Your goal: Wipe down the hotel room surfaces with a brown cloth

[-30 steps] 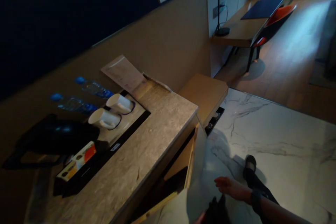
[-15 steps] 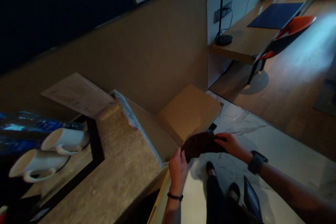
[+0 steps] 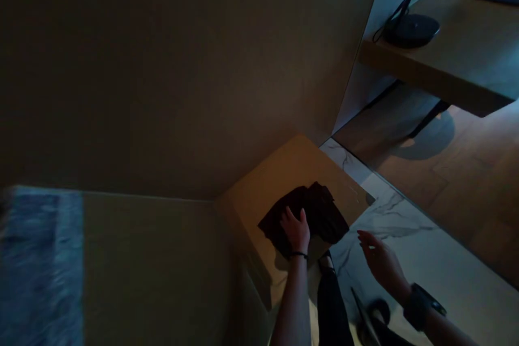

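Note:
A dark maroon, folded piece of cloth [image 3: 324, 213] lies on top of a tan box-like stand [image 3: 298, 159] against the wall; its exact kind I cannot tell. My left hand [image 3: 295, 230] rests on the left part of the cloth with its fingers spread. To the right of the stand, my right hand [image 3: 381, 259] hangs apart from the cloth, above the marble floor. Its fingers are stretched out and nothing is in them. A dark watch [image 3: 421, 305] is on the right wrist.
A wooden desk [image 3: 441, 75] with a black lamp base [image 3: 411, 31] stands at the upper right. White marble floor [image 3: 405, 232] meets wood flooring along a straight edge. My feet and dark trousers [image 3: 334, 308] are below. A blurred counter edge [image 3: 44, 259] is at the left.
The cloth went from between both hands down onto the stand. My left hand now lies on it, while my right hand has let go and moved right. The view came closer to the stand.

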{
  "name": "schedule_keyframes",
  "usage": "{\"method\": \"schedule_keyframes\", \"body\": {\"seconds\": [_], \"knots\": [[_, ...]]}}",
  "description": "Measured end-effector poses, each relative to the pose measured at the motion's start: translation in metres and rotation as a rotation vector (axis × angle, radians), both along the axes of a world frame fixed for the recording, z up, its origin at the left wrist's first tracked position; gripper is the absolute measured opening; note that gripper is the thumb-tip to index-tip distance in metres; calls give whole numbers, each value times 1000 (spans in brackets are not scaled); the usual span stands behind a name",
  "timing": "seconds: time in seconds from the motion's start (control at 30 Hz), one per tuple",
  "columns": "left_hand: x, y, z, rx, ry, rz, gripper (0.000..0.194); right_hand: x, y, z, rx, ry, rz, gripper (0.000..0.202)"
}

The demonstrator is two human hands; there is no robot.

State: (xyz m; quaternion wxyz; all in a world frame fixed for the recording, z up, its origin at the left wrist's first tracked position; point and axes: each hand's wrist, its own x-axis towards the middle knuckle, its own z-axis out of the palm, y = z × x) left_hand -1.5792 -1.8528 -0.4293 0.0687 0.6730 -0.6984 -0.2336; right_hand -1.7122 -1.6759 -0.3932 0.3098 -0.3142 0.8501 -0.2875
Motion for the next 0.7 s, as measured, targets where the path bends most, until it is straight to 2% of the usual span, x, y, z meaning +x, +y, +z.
{"method": "schedule_keyframes", "body": {"seconds": [0.03, 0.07, 0.1, 0.2, 0.27, 0.3, 0.37, 0.43, 0.47, 0.53, 0.57, 0.6, 0.63, 0.67, 0.7], "knots": [[-18, 5, -19, 37, -43, 8, 66, -4, 3, -5, 10, -27, 14, 40], [-36, 10, -35, 39, -55, -45, 70, -8, 5, -9, 17, -52, 27, 40], [-55, 14, -48, 13, -35, -166, 73, -13, 6, -12, 25, -68, 37, 40], [-112, 5, -67, -118, 96, -736, 71, -38, 0, -13, 63, -18, 45, 40], [-144, -23, -71, -183, 128, -1049, 65, -62, -10, -12, 82, 46, 57, 41], [-154, -44, -73, -208, 120, -1137, 61, -75, -16, -12, 86, 71, 71, 41], [-160, -97, -77, -248, 73, -1154, 55, -97, -28, -16, 97, 100, 109, 42], [-135, -153, -82, -277, -5, -981, 54, -114, -38, -25, 97, 106, 144, 42], [-111, -177, -84, -282, -56, -859, 54, -121, -42, -31, 89, 104, 156, 41], [-38, -207, -86, -270, -181, -584, 56, -129, -51, -46, 74, 128, 187, 40], [5, -209, -86, -252, -253, -449, 55, -131, -55, -54, 66, 170, 214, 40], [49, -200, -84, -230, -333, -293, 54, -133, -60, -62, 49, 229, 257, 40], [90, -181, -82, -211, -416, -123, 53, -133, -64, -70, 18, 292, 319, 40], [124, -152, -79, -198, -464, -20, 51, -134, -68, -77, -25, 347, 402, 41], [148, -114, -76, -175, -495, 40, 46, -134, -70, -84, -70, 392, 498, 42]]}}
